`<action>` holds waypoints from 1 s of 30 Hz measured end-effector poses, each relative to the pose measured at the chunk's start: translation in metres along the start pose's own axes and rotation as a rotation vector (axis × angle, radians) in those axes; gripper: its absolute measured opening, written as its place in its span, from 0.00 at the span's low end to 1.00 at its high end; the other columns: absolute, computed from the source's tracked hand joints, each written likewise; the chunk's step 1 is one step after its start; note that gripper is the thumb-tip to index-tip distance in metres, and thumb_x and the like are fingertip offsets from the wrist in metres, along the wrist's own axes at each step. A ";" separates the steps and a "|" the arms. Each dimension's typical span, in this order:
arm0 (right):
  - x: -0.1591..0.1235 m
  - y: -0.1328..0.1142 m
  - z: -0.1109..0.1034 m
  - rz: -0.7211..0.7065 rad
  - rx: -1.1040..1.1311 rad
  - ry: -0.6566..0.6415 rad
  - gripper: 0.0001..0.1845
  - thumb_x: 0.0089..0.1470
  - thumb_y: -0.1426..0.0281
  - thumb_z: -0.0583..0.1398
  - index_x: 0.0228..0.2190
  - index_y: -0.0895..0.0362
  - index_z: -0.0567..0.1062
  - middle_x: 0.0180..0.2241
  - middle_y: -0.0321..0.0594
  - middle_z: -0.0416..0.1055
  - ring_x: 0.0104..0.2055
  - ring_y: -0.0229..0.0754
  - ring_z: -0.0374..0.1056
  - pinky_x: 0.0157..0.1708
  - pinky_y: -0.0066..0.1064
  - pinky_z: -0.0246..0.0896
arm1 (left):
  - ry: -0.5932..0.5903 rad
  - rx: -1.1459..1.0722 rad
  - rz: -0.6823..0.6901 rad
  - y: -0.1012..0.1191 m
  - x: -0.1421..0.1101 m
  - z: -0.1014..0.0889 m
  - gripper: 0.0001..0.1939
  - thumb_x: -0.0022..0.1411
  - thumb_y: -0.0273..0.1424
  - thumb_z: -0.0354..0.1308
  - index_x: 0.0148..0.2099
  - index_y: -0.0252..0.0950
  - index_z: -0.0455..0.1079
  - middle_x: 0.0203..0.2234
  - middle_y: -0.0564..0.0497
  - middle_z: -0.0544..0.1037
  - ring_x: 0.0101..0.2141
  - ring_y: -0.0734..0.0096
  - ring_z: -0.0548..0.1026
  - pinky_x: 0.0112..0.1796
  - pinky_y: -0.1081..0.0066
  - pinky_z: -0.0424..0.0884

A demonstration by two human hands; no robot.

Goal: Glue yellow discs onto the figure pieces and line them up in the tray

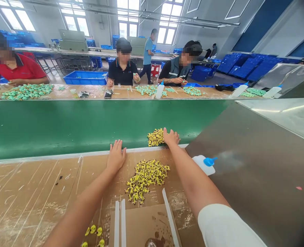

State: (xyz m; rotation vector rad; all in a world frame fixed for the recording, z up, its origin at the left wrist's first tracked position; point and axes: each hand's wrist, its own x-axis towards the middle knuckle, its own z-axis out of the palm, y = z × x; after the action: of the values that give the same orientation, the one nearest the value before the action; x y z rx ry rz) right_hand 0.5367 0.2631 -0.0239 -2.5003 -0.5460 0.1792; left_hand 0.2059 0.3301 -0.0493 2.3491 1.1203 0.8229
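Note:
My right hand (171, 138) reaches over the green belt (64, 120), touching the right side of a heap of small yellow-and-black figure parts (155, 138). Its fingers are apart and nothing shows gripped in them. My left hand (116, 155) lies flat at the white near edge of the belt, fingers stretched out and holding nothing. Between my forearms, a larger pile of the same yellow parts (149, 176) is spread on the cardboard-covered table (38, 192). Several round yellow pieces (99, 231) lie beside my left forearm.
A cardboard sheet with white strips (141, 223) lies close to me. A white bottle with a blue nozzle (205, 164) stands by the metal panel (244, 164) at right. Across the belt, seated people work behind piles of mint-green pieces (28, 92); a blue crate (86, 78) sits behind.

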 end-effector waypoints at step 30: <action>0.023 -0.042 0.035 -0.554 0.201 -0.476 0.31 0.57 0.46 0.51 0.37 0.56 0.82 0.41 0.40 0.79 0.45 0.45 0.72 0.49 0.33 0.61 | -0.408 -0.118 0.214 0.033 0.147 0.100 0.31 0.68 0.43 0.42 0.66 0.32 0.58 0.66 0.39 0.59 0.67 0.52 0.52 0.64 0.51 0.43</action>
State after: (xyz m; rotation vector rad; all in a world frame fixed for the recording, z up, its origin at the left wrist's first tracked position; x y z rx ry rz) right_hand 0.5351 0.3219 -0.0295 -2.0161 -1.3149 0.5832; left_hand 0.3642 0.4171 -0.0551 2.4155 0.6439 0.4294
